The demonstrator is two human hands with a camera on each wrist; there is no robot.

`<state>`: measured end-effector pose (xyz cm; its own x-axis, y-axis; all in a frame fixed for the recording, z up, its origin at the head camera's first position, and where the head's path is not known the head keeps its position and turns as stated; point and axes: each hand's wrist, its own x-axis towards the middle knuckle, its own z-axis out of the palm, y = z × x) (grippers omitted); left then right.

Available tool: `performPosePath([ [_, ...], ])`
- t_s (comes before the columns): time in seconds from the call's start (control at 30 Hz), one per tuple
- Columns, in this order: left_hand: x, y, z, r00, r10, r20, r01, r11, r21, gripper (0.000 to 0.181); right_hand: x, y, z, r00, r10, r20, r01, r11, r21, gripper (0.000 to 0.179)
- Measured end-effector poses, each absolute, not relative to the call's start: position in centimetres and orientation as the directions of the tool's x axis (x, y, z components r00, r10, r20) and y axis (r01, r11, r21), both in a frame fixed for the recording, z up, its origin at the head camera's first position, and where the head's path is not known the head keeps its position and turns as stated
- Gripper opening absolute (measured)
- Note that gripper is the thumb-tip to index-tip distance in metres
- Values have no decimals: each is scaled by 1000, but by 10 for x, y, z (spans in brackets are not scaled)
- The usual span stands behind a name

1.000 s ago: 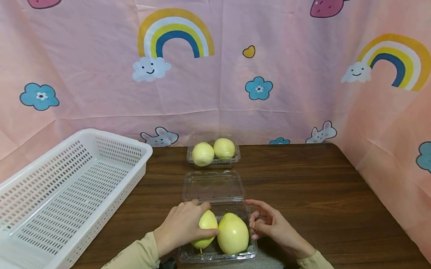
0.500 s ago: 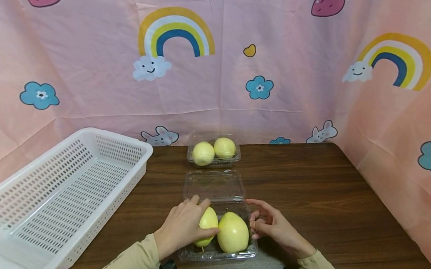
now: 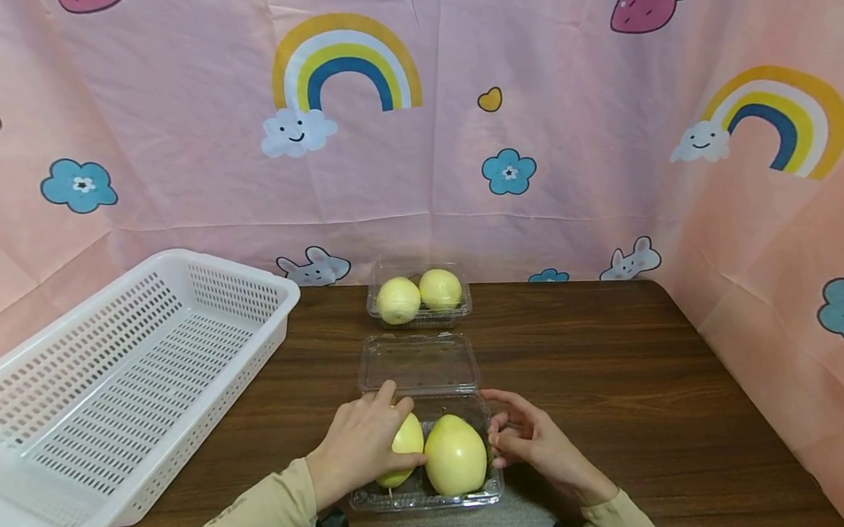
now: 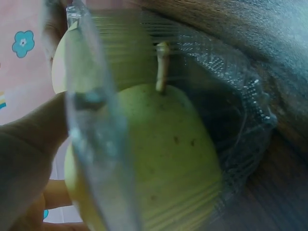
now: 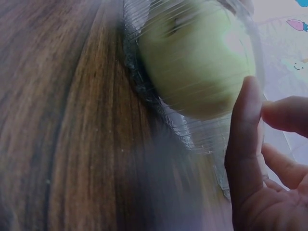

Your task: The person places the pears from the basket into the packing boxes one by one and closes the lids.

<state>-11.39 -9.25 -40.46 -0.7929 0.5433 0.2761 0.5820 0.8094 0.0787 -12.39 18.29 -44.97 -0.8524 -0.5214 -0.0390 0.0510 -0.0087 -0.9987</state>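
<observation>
Two yellow-green pears sit side by side in the base of a clear plastic clamshell box [image 3: 427, 504], whose lid [image 3: 417, 363] lies folded back behind it. My left hand [image 3: 361, 441] grips the left pear [image 3: 408, 444] from above, thumb on the side toward the other pear. In the left wrist view this speckled pear [image 4: 163, 144] shows its stem through the box wall. The right pear [image 3: 456, 455] stands upright, stem up. At the box's right rim, my right hand [image 3: 533, 443] pinches the edge between thumb and fingers, as the right wrist view shows beside the pear [image 5: 192, 62].
Toward the back edge of the dark wooden table [image 3: 583, 366] stands another clear box [image 3: 426, 322] with two pears. A large white perforated basket [image 3: 205, 425] takes up the left side. Printed pink cloth [image 3: 416, 182] hangs behind and on both sides.
My left hand has lifted its fingers a little, and the left pear has moved slightly left, away from the right pear. My right hand stays at the rim.
</observation>
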Motion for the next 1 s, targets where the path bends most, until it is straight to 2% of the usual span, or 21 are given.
performPosePath([
  [0.4, -111, -93, -394, -810, 541, 226, 574, 812, 110, 54, -123, 183, -446, -846, -533, -11, 34, -33, -999, 60],
  [0.57, -110, -96, -387, -817, 536, 214, 572, 800, 179, 51, -123, 183, -448, -848, -530, -18, 38, -26, -999, 60],
  [0.8, -108, -102, -380, -840, 503, 204, 542, 764, 349, 43, -124, 182, -451, -855, -518, -28, 37, -7, -999, 59],
  [1.0, -106, -109, -376, -836, 480, 265, 548, 725, 417, 40, -123, 182, -451, -858, -512, -34, 42, -4, -999, 60],
])
